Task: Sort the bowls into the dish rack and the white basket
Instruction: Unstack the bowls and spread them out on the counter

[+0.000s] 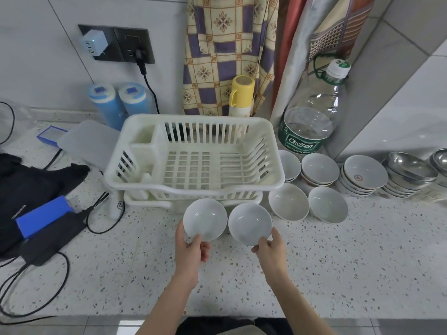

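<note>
My left hand (191, 250) grips a white bowl (205, 218) by its near rim, and my right hand (272, 247) grips a second white bowl (249, 222) the same way. Both bowls are held just in front of the white basket (193, 187), which holds no bowls and sits on top of a white dish rack (145, 201). Two more white bowls (289, 204) (327, 207) rest on the counter to the right. Behind them stand short stacks of white bowls (319, 169) (365, 174) and a stack of metal bowls (411, 170).
A large water bottle (312, 117) and a yellow-capped can (242, 95) stand behind the basket. Two blue canisters (116, 102), a translucent lid (87, 139), a black bag (29, 180), a blue box (43, 216) and cables (48, 281) lie at the left on the speckled counter (338, 274).
</note>
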